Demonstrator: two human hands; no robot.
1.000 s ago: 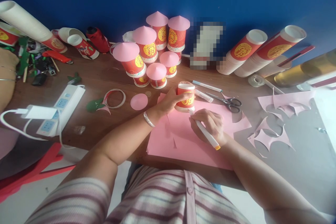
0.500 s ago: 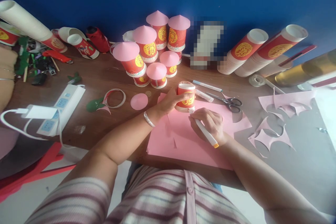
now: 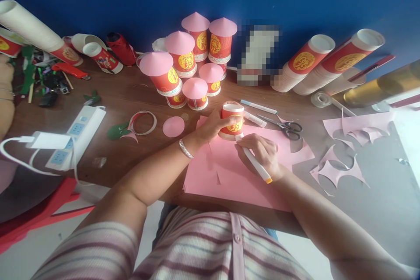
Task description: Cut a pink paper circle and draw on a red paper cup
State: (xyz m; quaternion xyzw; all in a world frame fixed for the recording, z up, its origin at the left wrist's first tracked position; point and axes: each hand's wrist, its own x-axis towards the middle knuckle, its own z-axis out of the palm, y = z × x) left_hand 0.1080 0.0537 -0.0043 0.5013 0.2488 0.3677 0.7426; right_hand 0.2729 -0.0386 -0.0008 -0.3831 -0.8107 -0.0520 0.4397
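My left hand (image 3: 214, 126) is wrapped around a red paper cup (image 3: 231, 132) with a gold emblem and white rims, its thumb across the front. In my right hand (image 3: 260, 151) is a white marker (image 3: 255, 164) with an orange end, pointing up-left so that its tip is at the cup's lower white band. Whether the tip touches the band I cannot tell. Beneath both hands lie stacked pink paper sheets (image 3: 226, 179). Scissors (image 3: 288, 129), a glue stick (image 3: 255, 119) and a blue-ended marker (image 3: 258, 106) lie just beyond my right hand.
Several cups with pink cone tops (image 3: 180, 42) stand at the back. Stacked paper cups (image 3: 303, 61) lean at the right, near a tape roll (image 3: 320, 99) and pink paper scraps (image 3: 341, 173). At left are a power strip (image 3: 75, 133), a ring (image 3: 154, 122) and a pink disc (image 3: 173, 127).
Almost nothing differs. My right hand and the marker have shifted very slightly left along the cup's lower band. My left hand keeps its hold on the cup.
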